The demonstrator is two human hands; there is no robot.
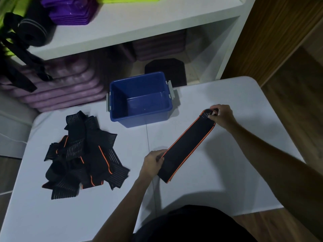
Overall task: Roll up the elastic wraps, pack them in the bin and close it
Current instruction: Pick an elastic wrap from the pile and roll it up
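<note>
A person stretches one black, orange-edged elastic wrap (187,145) flat across a white table (236,154), the right hand (222,117) pinching its far end at two o'clock, the left hand (153,164) gripping the near edge at six. The blue bin (139,99) stands open and empty at twelve o'clock. A pile of loose wraps (83,154) waits at nine. Rolling appears barely begun; packing and closing remain, and no lid is visible.
</note>
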